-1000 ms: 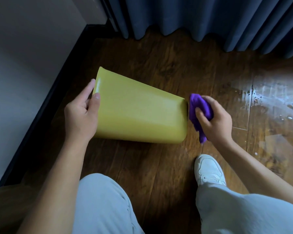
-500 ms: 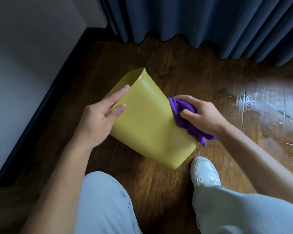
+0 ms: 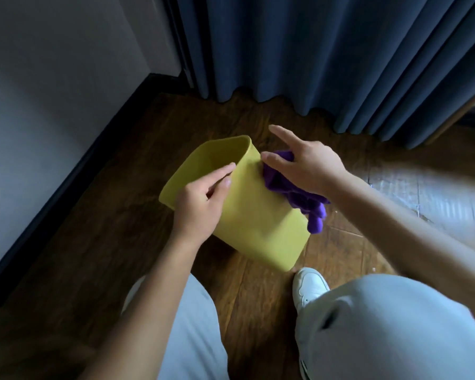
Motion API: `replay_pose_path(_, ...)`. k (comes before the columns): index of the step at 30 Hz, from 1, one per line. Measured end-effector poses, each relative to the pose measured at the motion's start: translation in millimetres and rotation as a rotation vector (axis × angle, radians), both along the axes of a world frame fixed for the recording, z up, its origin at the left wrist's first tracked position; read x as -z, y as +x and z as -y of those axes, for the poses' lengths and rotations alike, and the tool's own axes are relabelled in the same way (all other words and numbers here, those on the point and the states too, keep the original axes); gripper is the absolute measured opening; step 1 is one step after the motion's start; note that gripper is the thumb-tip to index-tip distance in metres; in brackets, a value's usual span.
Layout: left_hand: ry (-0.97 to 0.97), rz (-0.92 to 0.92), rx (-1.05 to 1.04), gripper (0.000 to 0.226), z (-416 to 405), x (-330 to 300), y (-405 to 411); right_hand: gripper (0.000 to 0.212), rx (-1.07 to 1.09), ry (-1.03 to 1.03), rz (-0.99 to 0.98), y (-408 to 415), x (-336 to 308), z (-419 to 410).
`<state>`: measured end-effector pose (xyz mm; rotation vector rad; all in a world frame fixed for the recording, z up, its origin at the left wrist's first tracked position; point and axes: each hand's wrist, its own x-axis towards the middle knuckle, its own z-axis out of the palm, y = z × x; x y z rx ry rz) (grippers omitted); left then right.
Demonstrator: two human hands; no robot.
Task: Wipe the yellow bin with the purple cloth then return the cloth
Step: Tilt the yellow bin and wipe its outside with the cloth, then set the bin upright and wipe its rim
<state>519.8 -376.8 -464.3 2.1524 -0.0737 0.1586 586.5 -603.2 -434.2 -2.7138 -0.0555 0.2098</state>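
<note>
The yellow bin [image 3: 255,223] is tilted above the wooden floor, its open mouth facing up and to the far left, its base near my shoe. My left hand [image 3: 200,201] grips the bin's rim, thumb on the outer wall and fingers over the edge. The purple cloth [image 3: 291,190] is pressed against the bin's right side wall under my right hand [image 3: 305,163]. That hand lies flat on the cloth with the index finger stretched out. A tail of cloth hangs down toward the floor.
A white wall with a dark skirting board [image 3: 74,171] runs along the left. Blue curtains [image 3: 327,58] hang at the back. A wet, shiny patch of floor [image 3: 428,198] lies to the right. My knees and a white shoe [image 3: 309,286] are close below the bin.
The bin has been turned from lying on its side to mouth-up and away. My right hand with the cloth has slid up the bin's right wall toward the rim.
</note>
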Motion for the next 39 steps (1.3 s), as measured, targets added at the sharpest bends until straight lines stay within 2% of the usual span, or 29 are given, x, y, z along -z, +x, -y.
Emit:
replay_pose_path(3, -0.139, -0.050, -0.054, 0.030, 16.2, -2.4, -6.4, 0.079, -0.079, -0.156, 0.041, 9.4, -13.5, -20.9)
replay_pose_path(6, -0.172, -0.056, -0.037, 0.034, 28.6, 1.2, -11.9, 0.078, -0.150, -0.267, 0.038, 15.2, -17.4, -31.5)
replay_pose_path(12, -0.149, -0.027, -0.027, 0.037, 34.4, 7.6, -12.4, 0.073, -0.137, -0.296, 0.069, 19.3, -13.9, -43.5)
replay_pose_path(16, -0.141, -0.058, 0.009, 0.042, 39.7, 9.3, -8.0, 0.056, -0.163, -0.358, 0.071, 27.8, -15.4, -49.2)
replay_pose_path(20, -0.225, -0.110, 0.044, 0.044, 32.2, 3.5, -3.6, 0.054, -0.140, -0.354, 0.115, 25.2, -8.5, -48.8)
replay_pose_path(22, -0.157, 0.005, -0.046, 0.044, 8.2, 4.7, 6.6, 0.056, -0.134, -0.349, 0.134, 21.4, -5.5, -46.6)
replay_pose_path(24, -0.011, 0.106, -0.166, 0.045, -33.7, 13.1, 31.0, 0.058, -0.126, -0.353, 0.143, 18.3, -4.9, -43.4)
replay_pose_path(26, 0.164, -0.006, -0.270, 0.044, -78.0, 26.4, 59.9, 0.060, -0.117, -0.354, 0.143, 14.0, -3.4, -39.1)
replay_pose_path(28, 0.311, -0.241, -0.297, 0.050, -108.9, 42.5, 82.1, 0.070, -0.135, -0.357, 0.125, 8.4, -2.7, -36.5)
replay_pose_path(30, 0.305, -0.440, -0.187, 0.063, -119.4, 59.2, 95.7, 0.084, -0.169, -0.372, 0.090, 2.9, -3.5, -35.4)
replay_pose_path(32, 0.216, -0.590, -0.052, 0.071, -114.9, 76.1, 102.1, 0.091, -0.184, -0.372, 0.053, -1.4, -5.6, -33.5)
replay_pose_path(34, 0.210, -0.592, -0.027, 0.069, -104.3, 91.2, 104.2, 0.088, -0.174, -0.358, 0.038, -2.4, -6.2, -28.9)
replay_pose_path(36, 0.290, -0.490, -0.082, 0.065, -93.2, 100.3, 105.1, 0.080, -0.140, -0.356, 0.035, 0.3, -4.1, -20.8)
replay_pose_path(39, 0.280, -0.461, -0.078, 0.065, -77.1, 99.7, 112.7, 0.069, -0.075, -0.451, 0.032, 7.2, -7.8, -5.9)
